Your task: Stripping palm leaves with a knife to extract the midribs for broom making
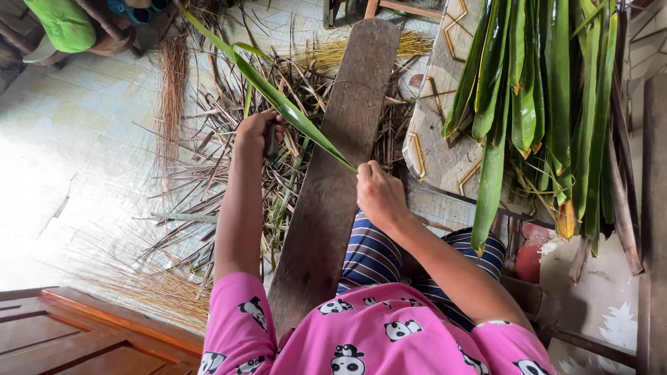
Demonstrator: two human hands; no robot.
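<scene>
Left hand [256, 132]: closed on small dark tool, pressed to long green leaf [278, 101] | Right hand [379, 194]: pinches leaf's near end over wooden plank [340, 167] | Advice: keep leaf taut, draw tool evenly along midrib.

Soft daylight filled the scene, strongest at the left, where the pale tiled floor [62, 173] was washed out by glare. Shadows stayed faint and diffuse. Focus was sharp across the centre, though the long green leaf blade [278, 101] looked slightly motion-blurred.
</scene>
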